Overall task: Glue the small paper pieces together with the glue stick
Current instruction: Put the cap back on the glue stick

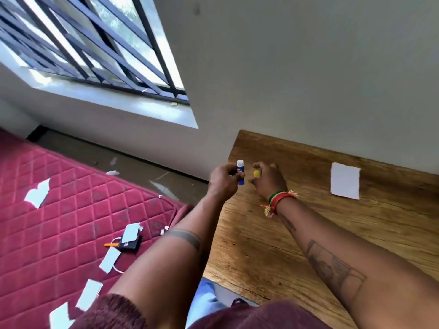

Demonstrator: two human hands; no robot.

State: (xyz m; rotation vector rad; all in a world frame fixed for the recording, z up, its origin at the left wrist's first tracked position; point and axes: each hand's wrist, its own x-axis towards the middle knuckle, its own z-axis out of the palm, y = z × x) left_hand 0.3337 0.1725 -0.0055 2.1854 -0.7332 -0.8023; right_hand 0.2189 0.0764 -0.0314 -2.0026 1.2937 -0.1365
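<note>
My left hand (223,180) grips a blue and white glue stick (240,172) upright above the left edge of the wooden table (308,233). Just to its right, my right hand (268,180) pinches the stick's small yellow cap (256,173), held apart from the stick. A white paper piece (345,180) lies flat on the table near the wall, well to the right of both hands. Several more white paper pieces (38,193) lie scattered on the red mattress to the left.
A red quilted mattress (71,210) lies on the floor left of the table, with a dark small box (129,244) and an orange pen (111,245) on it. A grey wall bounds the table's far edge. A barred window (95,51) is at upper left.
</note>
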